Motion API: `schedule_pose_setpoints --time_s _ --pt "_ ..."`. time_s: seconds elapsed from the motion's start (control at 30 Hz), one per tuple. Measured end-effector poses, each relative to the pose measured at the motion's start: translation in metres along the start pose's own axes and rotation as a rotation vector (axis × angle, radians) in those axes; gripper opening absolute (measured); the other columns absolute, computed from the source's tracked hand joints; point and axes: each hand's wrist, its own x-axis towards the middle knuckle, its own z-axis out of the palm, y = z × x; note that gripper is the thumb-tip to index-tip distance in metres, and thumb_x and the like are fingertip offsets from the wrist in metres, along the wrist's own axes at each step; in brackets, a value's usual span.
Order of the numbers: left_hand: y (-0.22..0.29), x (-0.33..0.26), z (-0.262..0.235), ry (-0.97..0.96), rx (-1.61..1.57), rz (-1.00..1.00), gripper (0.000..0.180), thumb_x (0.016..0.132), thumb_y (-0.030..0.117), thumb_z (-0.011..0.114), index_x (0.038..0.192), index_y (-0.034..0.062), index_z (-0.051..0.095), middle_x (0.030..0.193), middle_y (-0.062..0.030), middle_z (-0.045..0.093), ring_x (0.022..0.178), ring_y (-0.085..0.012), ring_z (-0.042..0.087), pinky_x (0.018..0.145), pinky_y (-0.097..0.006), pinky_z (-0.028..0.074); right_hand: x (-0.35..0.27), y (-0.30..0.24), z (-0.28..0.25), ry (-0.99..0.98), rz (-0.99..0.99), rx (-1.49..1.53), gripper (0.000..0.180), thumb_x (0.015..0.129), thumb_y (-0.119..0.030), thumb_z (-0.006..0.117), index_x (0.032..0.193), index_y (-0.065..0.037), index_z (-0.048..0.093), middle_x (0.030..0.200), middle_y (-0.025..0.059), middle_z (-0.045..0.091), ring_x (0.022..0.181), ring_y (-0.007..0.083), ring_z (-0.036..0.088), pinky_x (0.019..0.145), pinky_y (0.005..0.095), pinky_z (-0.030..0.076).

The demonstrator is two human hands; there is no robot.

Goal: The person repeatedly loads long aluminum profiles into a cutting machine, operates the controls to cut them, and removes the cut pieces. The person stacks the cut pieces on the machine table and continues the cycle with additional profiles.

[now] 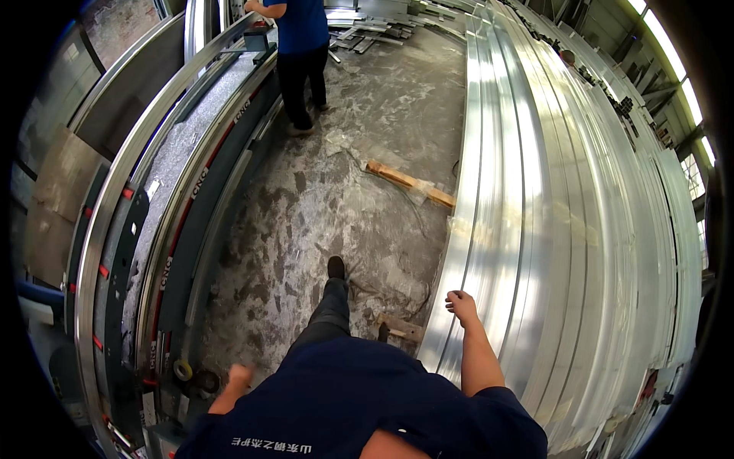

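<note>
My right hand (pixel 461 306) is over the edge of a stack of long silvery metal profiles (pixel 501 229). Its fingers are loosely bent and a little apart, with nothing seen in them; whether it touches the metal I cannot tell. Low on the left, my left hand (pixel 240 375) hangs beside a long machine bed (pixel 180 245). It is rounded and smeared, so its fingers do not show clearly. A roll of yellow tape (pixel 183 370) sits on the machine side near that hand. One of my feet (pixel 336 267) is forward on the stained concrete floor.
A wooden beam (pixel 409 182) juts from the stack across the floor, and a shorter wood block (pixel 401 327) lies closer. Ahead, a person in a blue shirt (pixel 303 30) stands by the machine. Loose metal strips (pixel 371 34) lie farther back.
</note>
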Motion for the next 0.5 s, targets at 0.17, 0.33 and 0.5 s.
schedule_pose_setpoints --time_s 0.17,0.33,0.5 --pt "0.124 0.082 -0.010 -0.346 0.654 0.328 0.039 0.087 0.040 0.067 0.113 0.0115 0.072 0.116 -0.0108 0.067 0.099 -0.0257 0.064 0.080 -0.040 0.052 0.057 0.034 0.014 -0.189 0.296 -0.456 0.029 0.089 -0.024 0.064 0.106 -0.002 0.071 0.096 0.0145 0.071 0.085 0.0227 0.069 0.074 0.0368 0.057" --pt "0.344 0.142 -0.143 -0.152 -0.128 0.454 0.030 0.079 0.027 0.074 0.092 0.0002 0.073 0.077 -0.0134 0.071 0.060 -0.0239 0.067 0.059 -0.040 0.054 0.066 0.027 -0.025 -0.451 0.518 -0.479 0.042 0.089 -0.030 0.070 0.114 0.004 0.068 0.102 0.0159 0.072 0.091 0.0242 0.069 0.081 0.0385 0.055" --pt "0.542 0.139 -0.285 0.274 -0.341 0.690 0.042 0.082 0.036 0.069 0.100 -0.0015 0.070 0.087 -0.0170 0.072 0.084 -0.0355 0.068 0.077 -0.043 0.053 0.117 -0.128 0.017 0.155 0.530 -0.071 0.040 0.088 -0.026 0.071 0.101 0.011 0.067 0.088 0.0208 0.070 0.084 0.0267 0.069 0.070 0.0391 0.056"
